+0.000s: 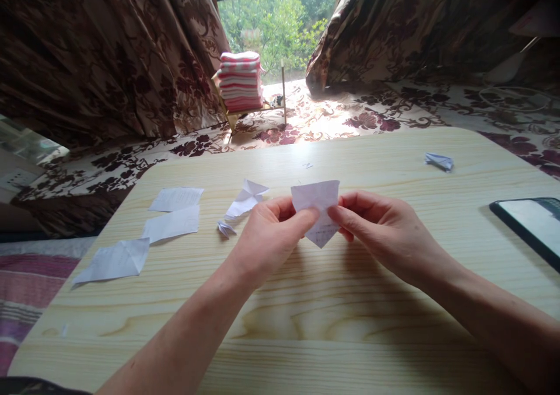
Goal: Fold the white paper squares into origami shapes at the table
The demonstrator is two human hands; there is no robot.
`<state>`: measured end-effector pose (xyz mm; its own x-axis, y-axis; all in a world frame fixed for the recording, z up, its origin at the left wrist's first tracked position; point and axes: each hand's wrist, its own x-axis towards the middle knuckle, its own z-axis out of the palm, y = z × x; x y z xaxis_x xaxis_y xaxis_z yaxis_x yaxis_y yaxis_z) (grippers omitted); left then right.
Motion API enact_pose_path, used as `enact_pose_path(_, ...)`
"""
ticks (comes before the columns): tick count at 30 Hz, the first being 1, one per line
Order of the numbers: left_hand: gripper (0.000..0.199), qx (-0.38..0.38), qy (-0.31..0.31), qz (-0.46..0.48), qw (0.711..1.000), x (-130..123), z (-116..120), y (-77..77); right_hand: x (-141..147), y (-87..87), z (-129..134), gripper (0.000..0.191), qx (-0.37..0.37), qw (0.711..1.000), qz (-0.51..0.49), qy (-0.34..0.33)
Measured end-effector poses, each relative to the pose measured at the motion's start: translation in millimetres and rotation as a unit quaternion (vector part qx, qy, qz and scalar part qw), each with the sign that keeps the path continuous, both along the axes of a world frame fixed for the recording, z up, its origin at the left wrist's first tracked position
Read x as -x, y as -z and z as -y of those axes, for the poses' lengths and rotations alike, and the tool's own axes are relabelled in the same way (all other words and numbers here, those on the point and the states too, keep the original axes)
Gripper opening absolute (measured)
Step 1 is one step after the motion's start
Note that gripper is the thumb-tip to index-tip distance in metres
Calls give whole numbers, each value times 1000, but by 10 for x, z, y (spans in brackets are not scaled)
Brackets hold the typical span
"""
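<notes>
A folded sheet of white paper (315, 193) is held up a little above the wooden table, its straight edge at the top and a point at the bottom. My left hand (280, 223) pinches it from the left, thumb lying across its front. At its right edge my right hand (380, 226) grips it between thumb and fingers. Faint print shows on the lower part. Left of my left hand lie a creased piece of paper (248, 196) and a small folded paper piece (226, 228). The fingers behind the sheet are partly hidden.
Several flat paper pieces (171, 224) lie at the table's left. A folded paper strip (438, 161) rests at the back right, and a dark-edged tablet or phone (531, 226) at the right edge. Beyond the table (306, 319), a small rack (284, 94) holds stacked pink-and-white cloths (240, 83).
</notes>
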<state>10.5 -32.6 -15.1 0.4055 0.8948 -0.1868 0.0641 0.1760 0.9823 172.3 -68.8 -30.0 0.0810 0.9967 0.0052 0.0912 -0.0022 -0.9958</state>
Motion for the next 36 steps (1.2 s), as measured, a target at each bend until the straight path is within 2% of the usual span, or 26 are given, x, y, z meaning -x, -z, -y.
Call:
enact_pose_path(3, 15, -8, -47, 15, 999, -25, -9, 10, 21, -2, 4, 23, -13, 1000, -3, -10)
enact_pose_path(6, 12, -25, -64, -4, 998, -26, -27, 34, 9, 31, 3, 15, -36, 999, 19, -10)
enact_pose_path(11, 12, -73, -39, -109, 991, 12, -47, 36, -43, 117, -17, 16, -58, 994, 96, -6)
enact_pose_path(15, 17, -178, -3, -219, 959, 57, -87, 24, -50, 125, -19, 19, -40, 985, 165, -27)
enact_pose_path(17, 19, -216, 12, -264, 940, 81, -117, 33, -48, 111, 12, 20, -76, 964, 256, -7)
enact_pose_path(18, 20, -226, 20, -279, 933, 93, -132, 42, -47, 104, 39, 20, -114, 942, 316, 11)
enact_pose_path(20, 21, -235, 35, -294, 926, 114, -155, 62, -41, 99, 112, 22, -206, 880, 427, 31)
enact_pose_path(22, 23, -236, 52, -300, 923, 129, -169, 79, -22, 113, 190, 24, -262, 835, 484, -7)
enact_pose_path(25, 24, -238, 72, -311, 917, 135, -182, 92, 26, 158, 262, 24, -257, 792, 547, -82)
enact_pose_path(29, 22, -238, 69, -328, 912, 119, -190, 96, 79, 192, 259, 18, -208, 764, 600, -113)
enact_pose_path(33, 21, -229, 62, -339, 911, 102, -185, 92, 109, 161, 243, 36, -180, 758, 614, -128)
enact_pose_path(36, 22, -232, 58, -341, 909, 88, -189, 75, 135, 124, 240, 32, -150, 756, 623, -136)
